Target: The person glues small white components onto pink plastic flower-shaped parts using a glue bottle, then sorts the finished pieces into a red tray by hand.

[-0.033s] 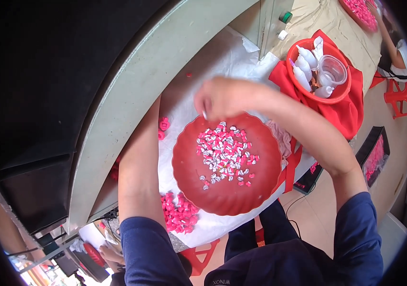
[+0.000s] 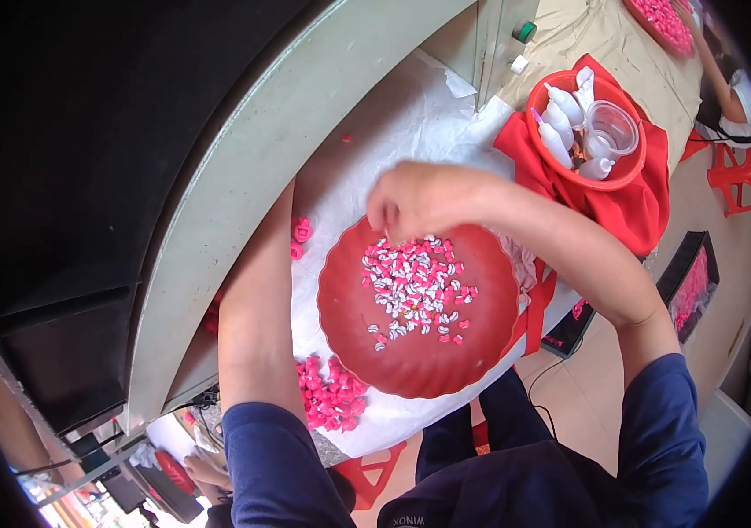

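Note:
A red scalloped bowl (image 2: 419,370) sits in front of me, holding a heap of small pink-and-white pieces (image 2: 411,282). My right hand (image 2: 415,202) hangs over the bowl's far rim. Its fingers are pinched together at the far side of the heap; what they hold, if anything, is too small to make out. My left forearm (image 2: 257,343) reaches up under the curved grey machine edge (image 2: 226,158), which hides my left hand. Beside that forearm lie a few pink rose-shaped pieces (image 2: 302,231) and a larger pile of pink pieces (image 2: 331,394).
White sheeting (image 2: 393,132) covers the table. A red basin (image 2: 635,172) with white squeeze bottles and a clear cup stands at the far right on red cloth (image 2: 648,216). Black trays (image 2: 697,255) of pink pieces are at the right. Another person's arm (image 2: 719,75) shows at the far right.
My right hand has come down and slightly nearer, from above the bowl's far rim to the heap's far edge. A small white bit seen at its fingers before is now hidden.

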